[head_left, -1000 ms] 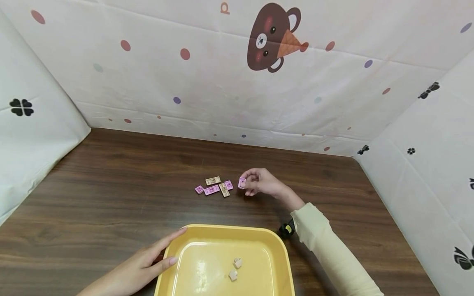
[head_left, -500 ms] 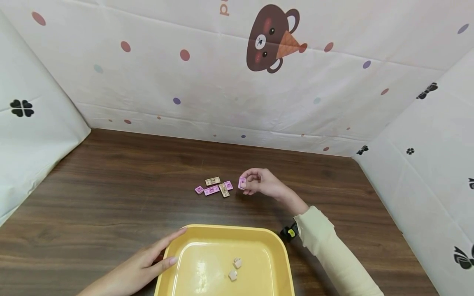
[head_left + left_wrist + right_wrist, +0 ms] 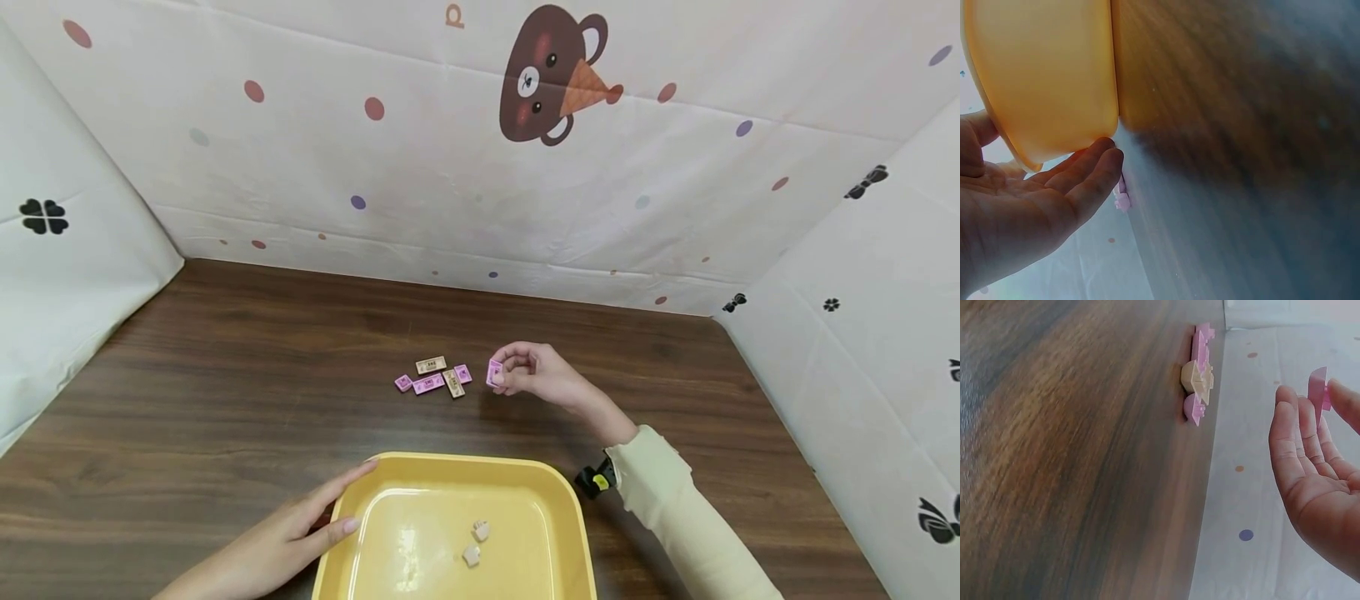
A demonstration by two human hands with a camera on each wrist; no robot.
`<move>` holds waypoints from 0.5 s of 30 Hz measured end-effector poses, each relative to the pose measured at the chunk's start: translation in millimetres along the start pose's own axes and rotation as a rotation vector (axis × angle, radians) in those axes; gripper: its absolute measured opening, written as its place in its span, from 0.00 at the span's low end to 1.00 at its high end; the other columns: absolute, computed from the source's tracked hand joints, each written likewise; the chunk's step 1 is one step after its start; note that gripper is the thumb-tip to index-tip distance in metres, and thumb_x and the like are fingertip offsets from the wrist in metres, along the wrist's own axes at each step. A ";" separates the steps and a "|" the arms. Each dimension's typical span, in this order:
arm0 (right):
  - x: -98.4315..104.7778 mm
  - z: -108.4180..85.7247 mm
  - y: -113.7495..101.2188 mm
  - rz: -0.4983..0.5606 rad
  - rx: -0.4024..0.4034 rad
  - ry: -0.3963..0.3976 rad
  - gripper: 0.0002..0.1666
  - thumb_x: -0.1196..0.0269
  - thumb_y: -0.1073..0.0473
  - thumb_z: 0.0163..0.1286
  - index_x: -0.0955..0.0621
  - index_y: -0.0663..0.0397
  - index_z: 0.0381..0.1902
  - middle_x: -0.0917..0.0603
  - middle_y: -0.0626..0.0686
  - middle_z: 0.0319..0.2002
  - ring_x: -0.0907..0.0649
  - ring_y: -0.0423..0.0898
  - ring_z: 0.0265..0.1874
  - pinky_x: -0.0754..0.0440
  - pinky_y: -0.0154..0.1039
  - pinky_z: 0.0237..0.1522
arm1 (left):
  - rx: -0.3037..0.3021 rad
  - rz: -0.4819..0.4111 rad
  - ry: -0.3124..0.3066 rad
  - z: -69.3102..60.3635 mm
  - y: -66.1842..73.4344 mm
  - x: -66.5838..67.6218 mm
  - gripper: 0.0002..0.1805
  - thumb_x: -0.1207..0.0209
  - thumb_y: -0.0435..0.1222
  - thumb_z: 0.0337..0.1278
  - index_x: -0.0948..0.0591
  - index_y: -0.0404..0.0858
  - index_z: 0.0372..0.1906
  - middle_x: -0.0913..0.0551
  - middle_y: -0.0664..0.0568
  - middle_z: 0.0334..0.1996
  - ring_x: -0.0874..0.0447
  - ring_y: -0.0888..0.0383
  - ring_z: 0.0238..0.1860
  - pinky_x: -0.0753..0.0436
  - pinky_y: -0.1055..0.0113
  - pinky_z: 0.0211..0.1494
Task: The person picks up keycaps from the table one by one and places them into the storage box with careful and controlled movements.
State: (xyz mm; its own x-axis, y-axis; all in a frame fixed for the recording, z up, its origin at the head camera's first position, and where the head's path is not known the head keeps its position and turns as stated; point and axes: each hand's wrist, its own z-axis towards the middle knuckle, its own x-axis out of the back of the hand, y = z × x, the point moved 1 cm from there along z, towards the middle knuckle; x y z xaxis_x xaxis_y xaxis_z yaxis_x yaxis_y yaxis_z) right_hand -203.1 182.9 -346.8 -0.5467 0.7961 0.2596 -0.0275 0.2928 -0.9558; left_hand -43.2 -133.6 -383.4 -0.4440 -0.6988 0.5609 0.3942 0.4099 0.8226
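Between thumb and fingers my right hand pinches a small pink piece, held off the table; the right wrist view shows the same pink piece at the fingertips of the hand. To its left lie several flat pieces, among them a tan piece, a long pink piece and a slanted tan piece. My left hand grips the upper left rim of a yellow tray, thumb over the edge; in the left wrist view its fingers lie against the tray's outside.
Two small beige pieces lie inside the tray. A patterned white sheet rises behind the brown table and along both sides. Below the right wrist hangs a black device.
My right hand has shifted slightly to the right with the pink piece, and its forearm and sleeve have moved right too. The left hand has stayed at the tray.
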 end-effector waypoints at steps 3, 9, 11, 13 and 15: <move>-0.8 -2.7 -2.8 -0.006 0.006 0.000 0.16 0.40 0.70 0.61 0.28 0.72 0.46 0.22 0.54 0.32 0.18 0.44 0.32 0.24 0.56 0.42 | 0.016 0.003 -0.005 -0.2 0.2 0.4 0.30 0.51 0.39 0.65 0.44 0.49 0.70 0.34 0.49 0.64 0.34 0.66 0.58 0.29 0.73 0.52; -3.4 -7.0 -6.7 -0.025 0.024 -0.018 0.17 0.39 0.70 0.60 0.27 0.72 0.46 0.21 0.55 0.32 0.18 0.45 0.32 0.24 0.56 0.42 | 0.056 0.012 -0.010 -0.8 1.0 0.3 0.29 0.51 0.41 0.65 0.44 0.52 0.70 0.35 0.51 0.64 0.34 0.65 0.59 0.29 0.71 0.51; -4.2 -8.8 -8.0 -0.028 0.041 -0.026 0.17 0.39 0.70 0.60 0.27 0.72 0.46 0.21 0.55 0.32 0.19 0.45 0.32 0.23 0.55 0.41 | 0.053 0.027 -0.001 -0.9 1.2 0.1 0.29 0.51 0.41 0.65 0.44 0.52 0.70 0.35 0.51 0.64 0.35 0.65 0.59 0.29 0.71 0.52; -4.9 -10.9 -9.3 -0.027 0.056 -0.033 0.17 0.39 0.69 0.60 0.27 0.72 0.46 0.21 0.54 0.32 0.19 0.45 0.31 0.23 0.55 0.40 | 0.044 0.042 0.009 -1.0 1.5 -0.1 0.29 0.51 0.40 0.65 0.44 0.51 0.69 0.35 0.52 0.64 0.35 0.65 0.59 0.29 0.71 0.52; -5.4 -13.4 -10.8 -0.027 0.069 -0.039 0.17 0.38 0.68 0.60 0.27 0.72 0.46 0.21 0.54 0.32 0.19 0.45 0.31 0.23 0.55 0.40 | 0.040 0.055 0.017 -1.1 1.6 -0.2 0.29 0.50 0.40 0.65 0.43 0.52 0.69 0.35 0.53 0.64 0.35 0.65 0.60 0.29 0.71 0.52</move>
State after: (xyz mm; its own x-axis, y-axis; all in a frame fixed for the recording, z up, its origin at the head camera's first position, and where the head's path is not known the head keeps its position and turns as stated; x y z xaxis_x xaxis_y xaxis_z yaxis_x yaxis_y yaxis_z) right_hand -188.6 182.5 -336.1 -0.5772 0.7668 0.2808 -0.0990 0.2756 -0.9562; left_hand -41.5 -133.5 -382.2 -0.4084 -0.6841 0.6043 0.3854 0.4709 0.7935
